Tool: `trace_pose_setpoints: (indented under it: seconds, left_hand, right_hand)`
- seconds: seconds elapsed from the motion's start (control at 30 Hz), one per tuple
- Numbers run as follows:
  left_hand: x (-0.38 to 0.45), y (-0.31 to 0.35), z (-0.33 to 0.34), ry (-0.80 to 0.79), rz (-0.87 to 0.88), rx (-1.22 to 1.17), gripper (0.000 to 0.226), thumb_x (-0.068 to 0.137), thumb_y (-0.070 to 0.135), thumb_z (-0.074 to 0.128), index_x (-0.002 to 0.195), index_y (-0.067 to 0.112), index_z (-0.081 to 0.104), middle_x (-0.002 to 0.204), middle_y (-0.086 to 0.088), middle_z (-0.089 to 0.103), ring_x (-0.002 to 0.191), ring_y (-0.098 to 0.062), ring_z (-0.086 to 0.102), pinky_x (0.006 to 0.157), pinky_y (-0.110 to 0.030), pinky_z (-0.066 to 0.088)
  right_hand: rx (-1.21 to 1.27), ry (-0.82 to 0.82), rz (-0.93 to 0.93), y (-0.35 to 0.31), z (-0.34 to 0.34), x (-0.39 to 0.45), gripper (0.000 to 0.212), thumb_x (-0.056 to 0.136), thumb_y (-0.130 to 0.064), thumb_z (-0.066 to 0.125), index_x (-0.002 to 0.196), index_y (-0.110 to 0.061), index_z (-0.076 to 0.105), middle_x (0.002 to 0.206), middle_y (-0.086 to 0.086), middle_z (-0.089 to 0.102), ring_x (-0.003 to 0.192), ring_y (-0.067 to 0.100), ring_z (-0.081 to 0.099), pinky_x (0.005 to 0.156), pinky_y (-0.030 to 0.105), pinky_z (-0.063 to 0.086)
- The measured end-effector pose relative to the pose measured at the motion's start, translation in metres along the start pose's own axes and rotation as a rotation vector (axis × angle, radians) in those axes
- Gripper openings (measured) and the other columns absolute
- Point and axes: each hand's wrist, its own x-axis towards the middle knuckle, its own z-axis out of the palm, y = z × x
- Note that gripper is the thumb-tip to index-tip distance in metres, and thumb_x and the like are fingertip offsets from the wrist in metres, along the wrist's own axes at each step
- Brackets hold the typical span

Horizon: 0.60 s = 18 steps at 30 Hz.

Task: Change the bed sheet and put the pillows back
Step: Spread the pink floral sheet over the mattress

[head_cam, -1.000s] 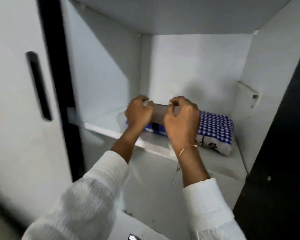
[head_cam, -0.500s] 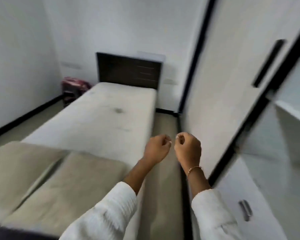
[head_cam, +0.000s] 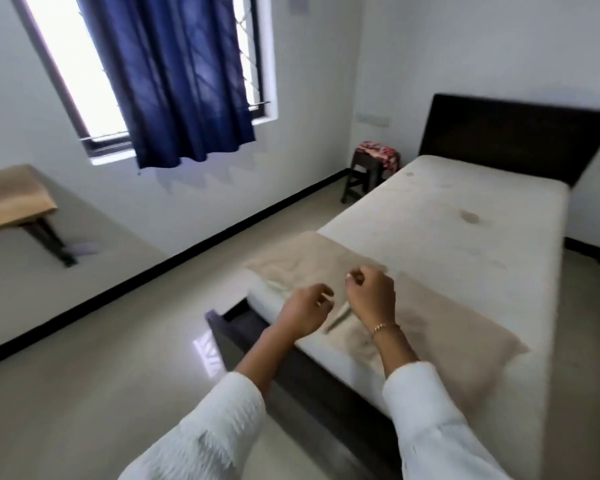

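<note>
Left hand (head_cam: 305, 308) and right hand (head_cam: 371, 294) raised side by side, close but apart, fingers loosely curled; nothing visibly gripped in either, though the right fingertips (head_cam: 351, 279) pinched together, around what cannot be told. Directly beneath and beyond both hands, two beige pillows (head_cam: 440, 327) laid flat across the foot end of the bare mattress (head_cam: 465, 216), probably parked there to free the sleeping surface for a fresh sheet. No new sheet in view. Farther beyond the right hand, stained mattress top and dark headboard (head_cam: 513, 136). Ahead of the hands, stool (head_cam: 364, 168) carrying a red patterned bundle (head_cam: 378, 150), possibly removed bedding. Far to the left, blue curtain (head_cam: 174, 74) and wooden table (head_cam: 11, 195)
</note>
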Motion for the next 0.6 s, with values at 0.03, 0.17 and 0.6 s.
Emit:
trace_pose_setpoints:
  seconds: [0.03,0.17,0.6]
  left_hand:
    - [-0.005,-0.023,-0.026,0.022,-0.008,0.012,0.028,0.093,0.02,0.05,0.119,0.014,0.058,0.114,-0.005,0.065,0.108,-0.019,0.059,0.089,-0.025,0.043]
    - [-0.018,-0.095,-0.114,0.154,-0.06,-0.001,0.027,0.091,0.021,0.055,0.116,0.013,0.06,0.112,-0.003,0.066,0.104,-0.017,0.061,0.09,-0.03,0.048]
    - [0.123,-0.248,-0.282,0.217,-0.012,0.161,0.039,0.094,0.021,0.049,0.132,0.015,0.048,0.126,-0.004,0.059,0.114,-0.021,0.055,0.096,-0.031,0.043]
  right_hand:
    - [0.021,-0.014,-0.011,-0.024,0.028,-0.003,0.017,0.088,-0.011,0.054,0.092,-0.001,0.067,0.097,0.016,0.069,0.095,0.033,0.06,0.074,0.03,0.044]
    - [0.075,-0.102,-0.058,-0.105,0.121,-0.011,0.015,0.086,-0.011,0.056,0.09,-0.003,0.067,0.095,0.013,0.07,0.093,0.029,0.062,0.073,0.026,0.043]
    - [0.067,-0.083,-0.089,-0.226,0.327,0.116,0.018,0.087,-0.007,0.052,0.095,-0.005,0.068,0.103,0.015,0.065,0.1,0.029,0.058,0.079,0.027,0.041]
